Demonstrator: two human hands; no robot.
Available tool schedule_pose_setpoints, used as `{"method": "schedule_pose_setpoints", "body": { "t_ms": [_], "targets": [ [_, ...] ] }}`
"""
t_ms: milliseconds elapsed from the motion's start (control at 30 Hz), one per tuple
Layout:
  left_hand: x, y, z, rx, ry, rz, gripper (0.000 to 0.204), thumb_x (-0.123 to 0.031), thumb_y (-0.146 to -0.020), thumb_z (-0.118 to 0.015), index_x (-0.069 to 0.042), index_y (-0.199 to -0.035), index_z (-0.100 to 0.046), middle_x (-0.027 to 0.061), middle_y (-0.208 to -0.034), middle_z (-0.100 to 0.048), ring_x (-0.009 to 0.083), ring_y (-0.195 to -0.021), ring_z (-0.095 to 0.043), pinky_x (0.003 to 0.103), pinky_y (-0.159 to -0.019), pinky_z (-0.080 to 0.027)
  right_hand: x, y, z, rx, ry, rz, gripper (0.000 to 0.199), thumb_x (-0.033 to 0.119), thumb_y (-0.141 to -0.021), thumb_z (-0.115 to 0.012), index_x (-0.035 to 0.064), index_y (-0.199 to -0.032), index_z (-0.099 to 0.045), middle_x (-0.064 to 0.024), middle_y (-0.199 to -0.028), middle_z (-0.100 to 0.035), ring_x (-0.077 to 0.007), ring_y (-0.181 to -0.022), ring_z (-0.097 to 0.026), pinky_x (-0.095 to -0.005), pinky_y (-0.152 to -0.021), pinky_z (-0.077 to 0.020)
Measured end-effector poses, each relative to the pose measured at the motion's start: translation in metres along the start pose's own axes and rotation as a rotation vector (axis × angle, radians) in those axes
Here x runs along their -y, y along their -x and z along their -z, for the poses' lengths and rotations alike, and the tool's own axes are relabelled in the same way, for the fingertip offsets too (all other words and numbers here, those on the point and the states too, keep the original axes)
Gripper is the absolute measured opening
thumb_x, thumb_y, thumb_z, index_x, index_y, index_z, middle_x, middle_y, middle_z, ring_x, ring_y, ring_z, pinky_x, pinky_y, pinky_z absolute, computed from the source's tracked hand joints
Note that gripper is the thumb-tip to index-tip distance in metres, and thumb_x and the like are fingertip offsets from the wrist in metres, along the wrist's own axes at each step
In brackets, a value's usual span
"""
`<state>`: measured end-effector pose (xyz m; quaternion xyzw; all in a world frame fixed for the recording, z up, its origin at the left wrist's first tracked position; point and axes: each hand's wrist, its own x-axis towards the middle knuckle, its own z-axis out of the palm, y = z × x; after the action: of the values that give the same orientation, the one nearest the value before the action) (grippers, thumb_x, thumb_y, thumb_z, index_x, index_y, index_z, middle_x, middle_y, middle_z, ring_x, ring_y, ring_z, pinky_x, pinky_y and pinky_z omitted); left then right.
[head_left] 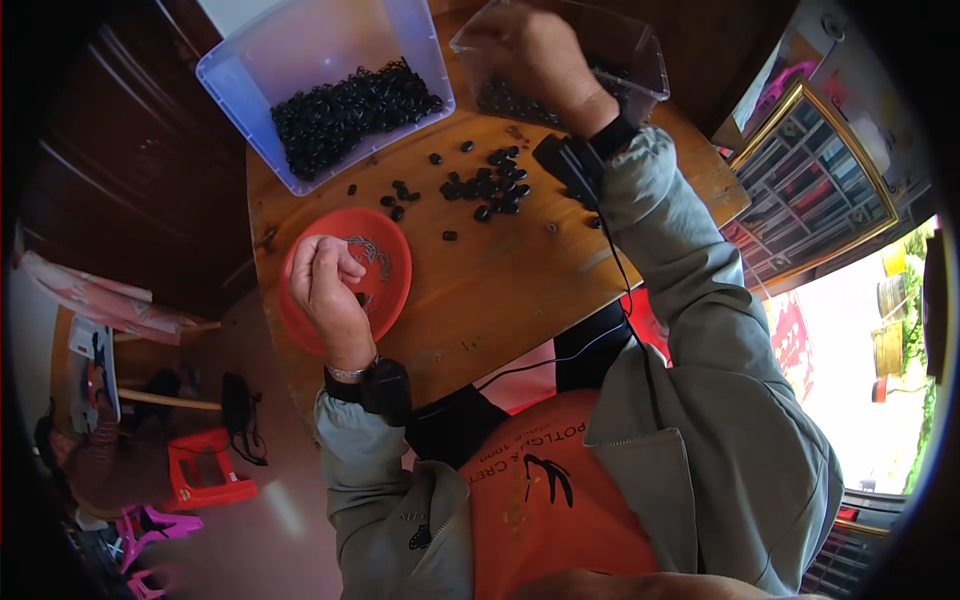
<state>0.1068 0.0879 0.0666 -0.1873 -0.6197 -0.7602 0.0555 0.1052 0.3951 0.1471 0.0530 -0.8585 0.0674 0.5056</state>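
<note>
My left hand [328,285] is over a round red plate [398,240], its fingers curled in; whatever they may hold is hidden. Small thin silvery pieces [372,255] lie in the plate beside that hand. My right hand [540,60] reaches over a clear plastic box [655,75] at the far side of the table, its fingers smeared and dim. Small black pieces lie in that box, partly covered by the hand. Between the two hands, a loose group of small black oval pieces [490,187] is spread on the wooden table [470,290].
A translucent bin [215,75] at the far left leans open toward me, with a heap of black ring-like pieces [350,115] inside. A black cable [545,360] runs from my right wrist across my lap. A red plastic stool [212,468] stands on the floor at left.
</note>
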Motion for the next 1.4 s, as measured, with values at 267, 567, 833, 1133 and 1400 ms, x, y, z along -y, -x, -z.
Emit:
{"method": "schedule_pose_setpoints", "body": {
  "t_ms": [267,567,833,1133,1400],
  "targets": [
    [0.005,-0.001,0.003,-0.038,0.027,0.014,0.017,-0.01,-0.088,-0.049,-0.002,-0.074,-0.055,0.0006,-0.064,-0.051,0.0065,-0.057,-0.046,0.021,-0.053,-0.035,0.065,0.026,-0.136,0.763,-0.335,0.183,0.029,0.026,-0.082,-0.058,0.0081,-0.103,-0.068,-0.0151,-0.092,-0.067,-0.0308,-0.088,-0.064,-0.0405,-0.079,-0.0501],
    [-0.001,-0.001,0.002,-0.058,0.069,0.033,0.02,-0.013,-0.091,-0.049,-0.002,-0.074,-0.054,-0.0013,-0.06,-0.048,0.0051,-0.056,-0.044,0.02,-0.052,-0.034,0.079,0.041,-0.171,0.967,-0.43,0.509,0.015,0.019,-0.078,-0.06,0.0078,-0.087,-0.066,-0.0129,-0.09,-0.062,-0.0341,-0.085,-0.061,-0.042,-0.075,-0.0498],
    [0.0,-0.001,0.004,0.024,0.09,0.023,0.019,-0.012,-0.09,-0.05,-0.001,-0.075,-0.054,-0.0014,-0.059,-0.047,0.0059,-0.054,-0.042,0.021,-0.05,-0.034,0.071,0.055,-0.099,1.085,-0.322,0.168,0.014,0.008,-0.073,-0.062,0.0086,-0.086,-0.068,-0.0117,-0.088,-0.067,-0.0291,-0.085,-0.064,-0.0384,-0.072,-0.0509],
    [0.005,-0.001,0.002,0.095,0.034,0.026,0.018,-0.012,-0.09,-0.05,-0.001,-0.076,-0.055,-0.0009,-0.06,-0.048,0.0064,-0.053,-0.043,0.021,-0.05,-0.037,0.07,0.057,-0.082,1.127,-0.304,0.096,0.02,0.016,-0.071,-0.068,0.0071,-0.088,-0.066,-0.0112,-0.083,-0.067,-0.0285,-0.08,-0.065,-0.0381,-0.069,-0.05],
    [0.009,0.0,-0.003,0.124,-0.102,0.082,0.017,-0.014,-0.092,-0.05,-0.002,-0.081,-0.054,-0.0004,-0.06,-0.049,0.0064,-0.053,-0.046,0.023,-0.049,-0.038,0.115,0.054,-0.062,0.803,-1.387,-0.641,0.012,0.01,-0.084,-0.067,0.0029,-0.093,-0.068,-0.0035,-0.082,-0.067,-0.0107,-0.073,-0.062,-0.0254,-0.067,-0.0496]
  ]
}}
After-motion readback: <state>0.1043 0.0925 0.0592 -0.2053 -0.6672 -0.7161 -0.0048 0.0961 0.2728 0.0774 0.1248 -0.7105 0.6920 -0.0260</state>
